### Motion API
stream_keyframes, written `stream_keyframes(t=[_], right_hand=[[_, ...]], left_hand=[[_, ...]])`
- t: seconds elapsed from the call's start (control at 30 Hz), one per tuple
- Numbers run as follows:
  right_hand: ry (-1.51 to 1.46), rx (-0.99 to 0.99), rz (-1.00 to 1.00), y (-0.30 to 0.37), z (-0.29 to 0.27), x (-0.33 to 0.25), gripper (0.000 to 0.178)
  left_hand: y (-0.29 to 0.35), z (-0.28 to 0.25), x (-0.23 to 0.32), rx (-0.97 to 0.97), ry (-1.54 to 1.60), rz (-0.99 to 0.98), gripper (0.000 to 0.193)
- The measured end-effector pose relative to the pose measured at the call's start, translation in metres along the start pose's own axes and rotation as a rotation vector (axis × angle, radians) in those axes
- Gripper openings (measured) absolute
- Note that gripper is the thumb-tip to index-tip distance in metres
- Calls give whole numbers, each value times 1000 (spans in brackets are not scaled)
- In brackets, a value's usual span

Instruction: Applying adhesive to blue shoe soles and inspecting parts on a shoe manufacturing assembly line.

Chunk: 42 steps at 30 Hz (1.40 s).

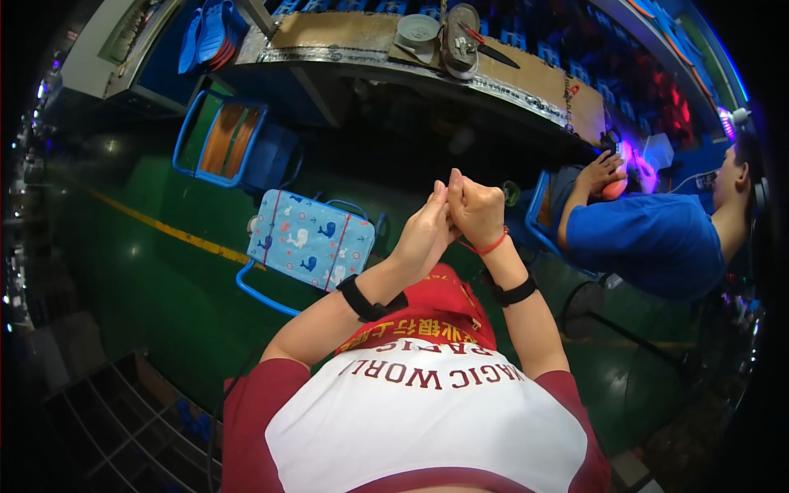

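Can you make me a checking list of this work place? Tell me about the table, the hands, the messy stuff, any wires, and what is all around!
Surface: a long workbench with a brown top runs across the upper part of the view.
Job's things: the left hand and right hand are pressed together in front of the chest; whether they hold anything cannot be told.
Clutter: a round white dish and a shoe sole lie on the bench.
Grippers: both wrists wear black bands; the right also has a red string.
Cables: nothing seen.
Surroundings: a green floor with a yellow line, a blue chair with a whale-print cushion, and a co-worker in a blue shirt at the right.
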State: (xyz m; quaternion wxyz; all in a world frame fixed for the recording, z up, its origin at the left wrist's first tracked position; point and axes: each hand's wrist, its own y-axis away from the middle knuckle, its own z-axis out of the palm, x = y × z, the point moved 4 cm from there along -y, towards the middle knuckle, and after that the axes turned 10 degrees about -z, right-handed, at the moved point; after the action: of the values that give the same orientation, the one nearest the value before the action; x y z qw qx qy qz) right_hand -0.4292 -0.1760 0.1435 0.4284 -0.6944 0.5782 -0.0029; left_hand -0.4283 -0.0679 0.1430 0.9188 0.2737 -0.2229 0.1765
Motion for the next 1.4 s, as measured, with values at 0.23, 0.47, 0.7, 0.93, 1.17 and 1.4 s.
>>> stream_keyframes(t=[0.23,0.47,0.7,0.93,1.17,1.4], right_hand=[[-1,72,-76,-3,-12,-8,39],[-369,186,323,-3,-22,1,53],[-1008,344,878,-4,-4,-22,81],[-997,303,905,-3,2,-21,81],[-1293,428,1110,26,5,-7,64],[-759,320,698,36,29,12,25]], left_hand=[[21,10,7,-98,-59,1,66],[27,18,16,-361,96,3,80],[0,20,-5,-19,-614,319,65],[-34,8,-12,145,-578,404,62],[-32,18,22,81,-1282,899,53],[-38,-3,-15,208,-309,451,53]])
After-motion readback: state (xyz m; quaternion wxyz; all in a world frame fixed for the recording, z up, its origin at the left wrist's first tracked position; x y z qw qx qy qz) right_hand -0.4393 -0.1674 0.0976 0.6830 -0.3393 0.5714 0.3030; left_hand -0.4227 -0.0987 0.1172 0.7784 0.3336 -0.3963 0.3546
